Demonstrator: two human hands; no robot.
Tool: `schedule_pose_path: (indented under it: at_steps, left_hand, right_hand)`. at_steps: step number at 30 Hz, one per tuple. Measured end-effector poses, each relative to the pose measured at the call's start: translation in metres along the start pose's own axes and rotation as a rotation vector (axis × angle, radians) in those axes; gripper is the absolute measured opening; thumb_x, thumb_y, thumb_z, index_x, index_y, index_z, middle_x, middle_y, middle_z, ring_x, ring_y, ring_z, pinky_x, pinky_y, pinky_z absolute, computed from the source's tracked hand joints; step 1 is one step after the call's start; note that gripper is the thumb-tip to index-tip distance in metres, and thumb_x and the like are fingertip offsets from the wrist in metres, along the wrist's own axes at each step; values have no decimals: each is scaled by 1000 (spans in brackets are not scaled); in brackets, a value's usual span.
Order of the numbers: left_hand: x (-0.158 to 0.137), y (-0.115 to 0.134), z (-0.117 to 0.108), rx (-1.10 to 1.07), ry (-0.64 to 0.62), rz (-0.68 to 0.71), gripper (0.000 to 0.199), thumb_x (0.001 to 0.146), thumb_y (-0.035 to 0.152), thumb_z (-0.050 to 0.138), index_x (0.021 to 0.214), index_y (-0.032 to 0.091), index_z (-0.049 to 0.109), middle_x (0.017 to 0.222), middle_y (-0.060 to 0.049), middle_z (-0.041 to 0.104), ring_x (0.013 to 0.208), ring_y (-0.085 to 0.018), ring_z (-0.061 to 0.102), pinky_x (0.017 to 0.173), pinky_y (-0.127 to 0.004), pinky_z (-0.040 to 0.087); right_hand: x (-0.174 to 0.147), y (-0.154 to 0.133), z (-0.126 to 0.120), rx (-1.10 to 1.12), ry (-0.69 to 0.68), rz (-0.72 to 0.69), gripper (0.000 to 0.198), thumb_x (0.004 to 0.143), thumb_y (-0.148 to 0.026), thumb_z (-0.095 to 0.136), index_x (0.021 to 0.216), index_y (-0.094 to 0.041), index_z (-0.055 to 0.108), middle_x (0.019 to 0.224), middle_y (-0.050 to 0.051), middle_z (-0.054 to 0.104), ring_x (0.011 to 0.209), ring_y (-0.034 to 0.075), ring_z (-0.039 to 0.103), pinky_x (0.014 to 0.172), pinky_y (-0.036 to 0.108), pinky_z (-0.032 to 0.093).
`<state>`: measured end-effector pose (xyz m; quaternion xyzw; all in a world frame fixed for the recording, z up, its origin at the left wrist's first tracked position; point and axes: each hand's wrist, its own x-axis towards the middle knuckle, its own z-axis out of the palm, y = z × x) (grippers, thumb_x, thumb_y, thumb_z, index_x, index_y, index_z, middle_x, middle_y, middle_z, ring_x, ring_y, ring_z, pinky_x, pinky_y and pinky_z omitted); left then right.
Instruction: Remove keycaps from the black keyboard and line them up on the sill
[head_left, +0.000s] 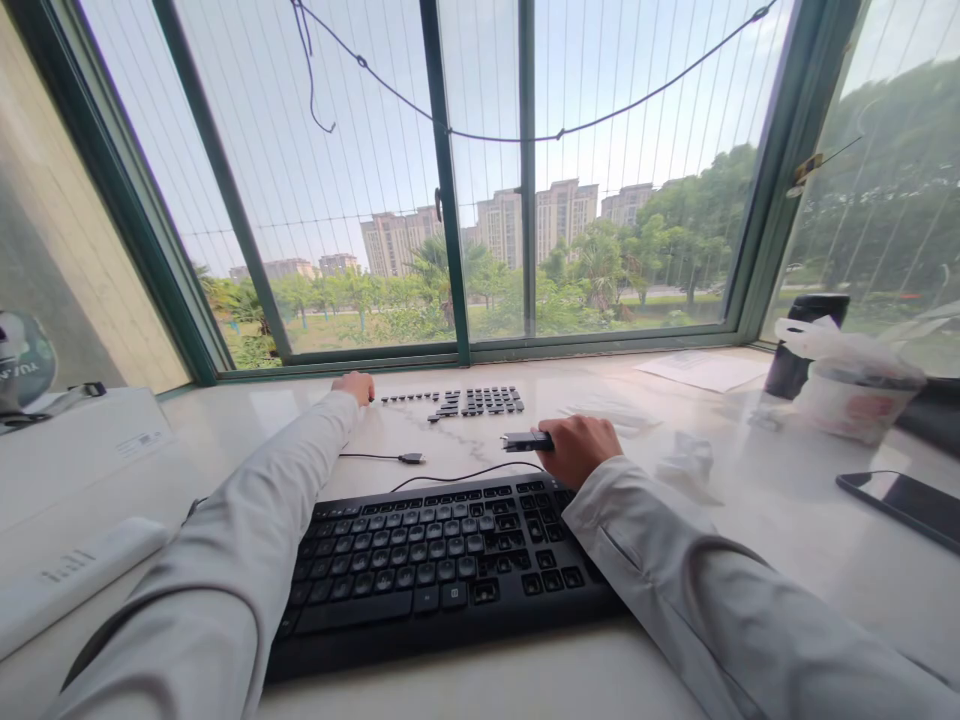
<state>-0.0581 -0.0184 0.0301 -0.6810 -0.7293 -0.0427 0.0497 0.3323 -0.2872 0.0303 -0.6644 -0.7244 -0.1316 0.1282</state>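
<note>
A black keyboard (390,570) lies in front of me, with keycaps off on its right side and bare sockets showing. My right hand (581,448) is closed round a short black tool with a metallic tip (521,442), held level above the cable behind the keyboard. Farther back, my left hand (354,387) rests low by the left end of a row of loose keycaps (410,397). Its fingers are curled together; a small dark thing shows at the fingertips, too small to name. More keycaps (493,401) are laid out in rows to the right.
A cable with a USB plug (411,458) lies behind the keyboard. On the right are crumpled clear plastic (686,458), a phone (904,505), a bagged cup (855,395), a dark bottle (795,365) and paper (701,371). White boxes (90,450) stand left; a window (480,345) borders the back.
</note>
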Motion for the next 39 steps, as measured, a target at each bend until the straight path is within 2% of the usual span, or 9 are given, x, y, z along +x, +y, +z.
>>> schedule_pose_path:
  at_steps: [7,15,20,28,39]
  left_hand:
    - [10,10,-3,-13,-39,14,22,47,12,80,66,19,71,65,-9,68,71,-26,67,72,-32,48]
    - [13,11,-8,-28,-120,0,20,55,10,80,72,16,71,51,0,59,59,-16,62,66,-24,47]
    - [10,13,-12,-23,-118,12,18,54,11,81,66,16,70,54,0,61,59,-16,63,67,-24,47]
    - [4,11,-15,-25,-75,30,20,43,15,84,57,20,70,59,-7,66,69,-25,68,71,-29,50]
    - [13,-3,-13,-106,-101,59,30,37,28,87,61,22,69,62,-5,69,60,-20,67,66,-25,51]
  right_hand:
    - [1,1,4,-10,19,-22,37,88,-39,38,88,-26,72,85,9,71,80,24,65,68,33,39]
    - [1,0,4,8,10,-15,36,88,-39,39,88,-25,72,85,9,71,81,23,65,70,31,38]
    - [1,0,3,10,1,-8,37,89,-41,39,89,-25,72,86,9,71,80,22,64,69,31,38]
    - [1,-1,1,9,-15,6,39,90,-41,37,90,-25,72,88,9,71,82,22,64,70,31,38]
    - [1,0,4,9,-1,-16,38,89,-42,37,88,-26,72,86,9,71,81,24,65,71,33,39]
